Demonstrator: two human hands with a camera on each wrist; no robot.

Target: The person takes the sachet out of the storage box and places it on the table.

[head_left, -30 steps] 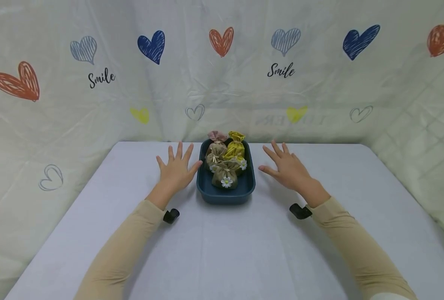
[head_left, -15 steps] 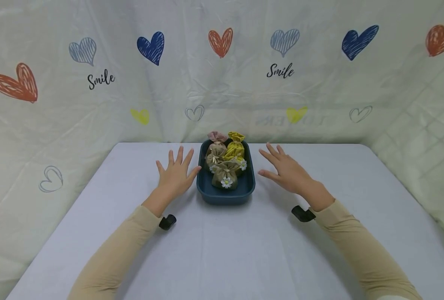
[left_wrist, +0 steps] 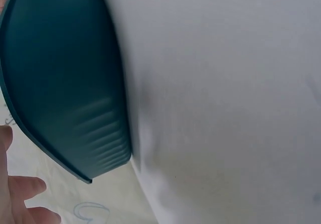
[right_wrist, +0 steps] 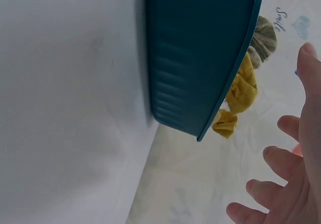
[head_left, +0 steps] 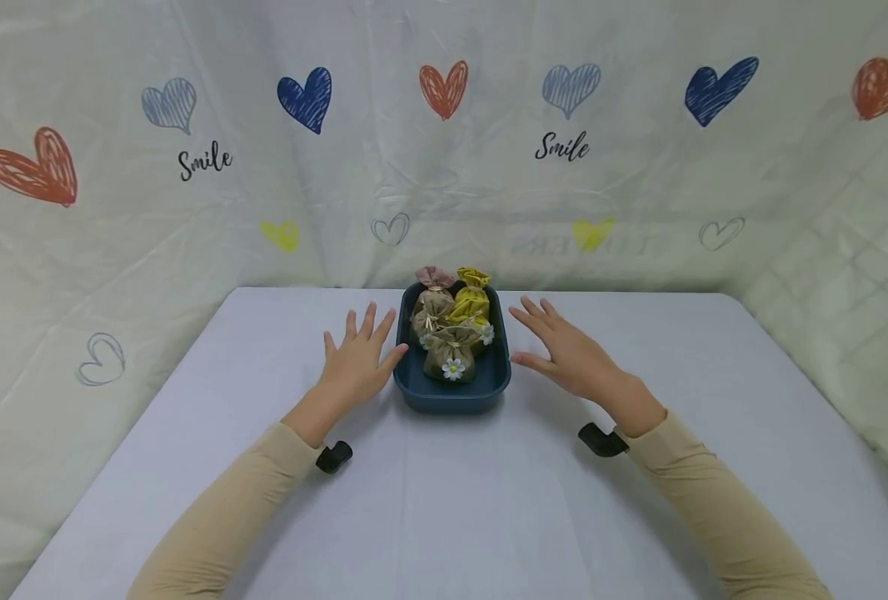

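Note:
A dark teal plastic tub (head_left: 451, 403) stands near the table's far edge in the head view. It holds several small drawstring pouches: an olive one (head_left: 444, 360) with a white daisy in front, a yellow one (head_left: 471, 303) and one with a pink top (head_left: 435, 278) behind. My left hand (head_left: 356, 367) is spread at the tub's left, its thumb tip over the rim in this view; I cannot tell whether it touches. To the right, my right hand (head_left: 575, 358) is spread too, its thumb close to the tub's wall (right_wrist: 195, 53). Neither hand holds anything.
A white cloth covers the table (head_left: 451, 508). Behind it hangs a pale curtain (head_left: 489, 183) printed with hearts and "Smile". A small black camera (head_left: 335, 457) sits at the left wrist, and another black camera (head_left: 601, 440) at the right.
Both spread hands have drawn slightly back toward the person, and the right hand has come a little nearer to the tub. The tub and pouches have stayed in place.

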